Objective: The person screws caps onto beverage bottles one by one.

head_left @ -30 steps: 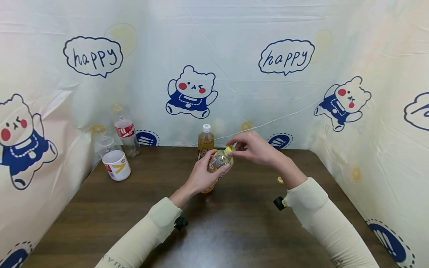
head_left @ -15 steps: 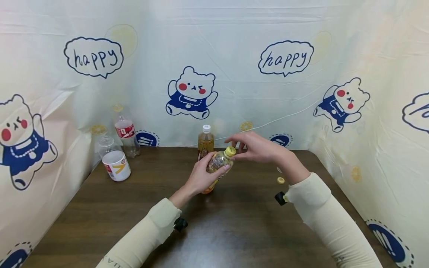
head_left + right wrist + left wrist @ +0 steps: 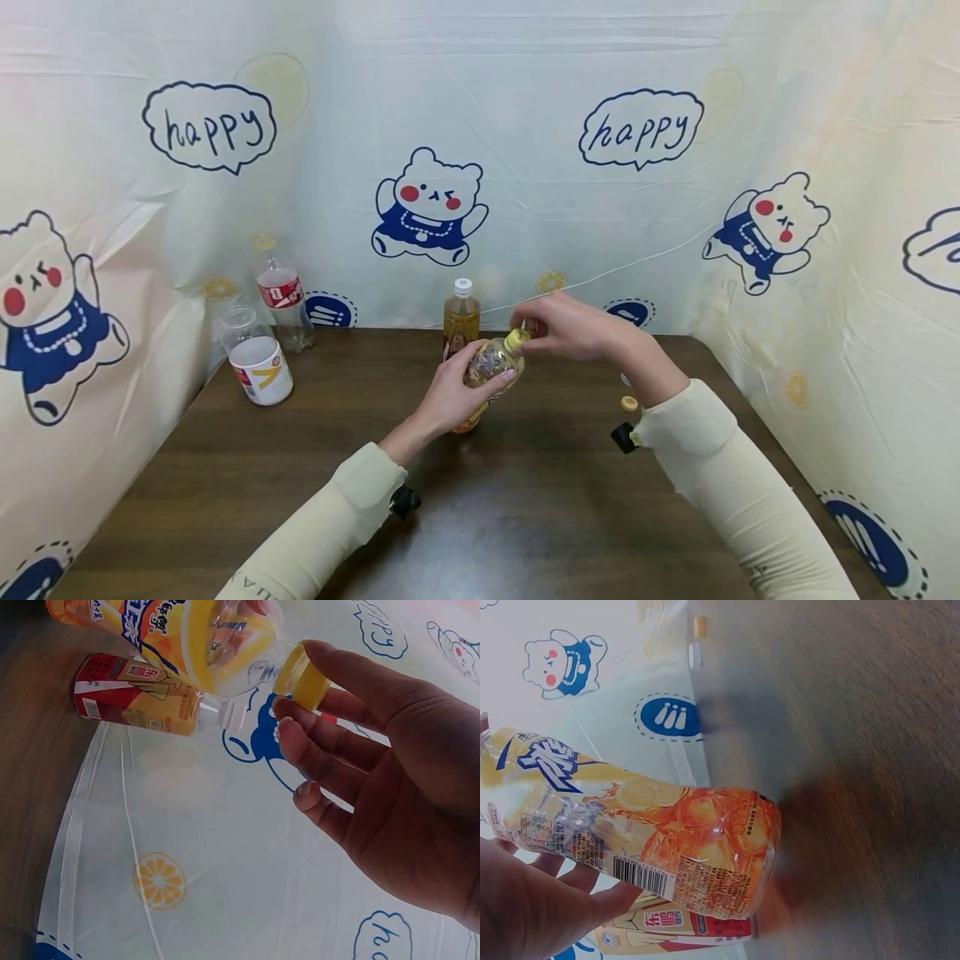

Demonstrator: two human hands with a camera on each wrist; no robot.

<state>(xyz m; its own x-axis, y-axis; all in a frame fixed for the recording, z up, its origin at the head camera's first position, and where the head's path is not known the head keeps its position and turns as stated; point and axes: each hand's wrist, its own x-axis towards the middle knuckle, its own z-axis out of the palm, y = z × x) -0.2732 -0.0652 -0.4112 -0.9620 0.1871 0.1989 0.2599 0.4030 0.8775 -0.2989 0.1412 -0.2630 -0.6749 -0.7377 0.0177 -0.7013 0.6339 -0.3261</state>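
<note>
Nearest, over the middle of the counter (image 3: 525, 517), the left grip (image 3: 447, 398) is wrapped round the body of a tea bottle (image 3: 652, 825), fingers along one side and thumb along the other. The bottle leans, its long axis rising from a base low on the left to the neck on the person's right; whether the base touches the counter I cannot tell. At that upper end the right grip (image 3: 573, 329) pinches the yellow cap (image 3: 301, 679) between thumb and fingertips, so the cap lies right at those fingertips, in line with the neck, and the right is the nearer hand to it. Any turn of the cap would, I judge, hinge on that tilted neck axis, and nothing stands between fingers and cap. Beside the right wrist, a loose yellow cap (image 3: 628, 404) lies on the counter next to a pale cap-like piece (image 3: 697, 655). Just beyond the left grip stands an upright white-capped bottle (image 3: 461, 321), partly hidden, which could crowd a backward swing. Well apart on the far left are a wide-mouthed jar (image 3: 258, 367) and, behind it, a red-labelled bottle (image 3: 283, 296); the bear-printed curtain (image 3: 427, 212) closes the back.
</note>
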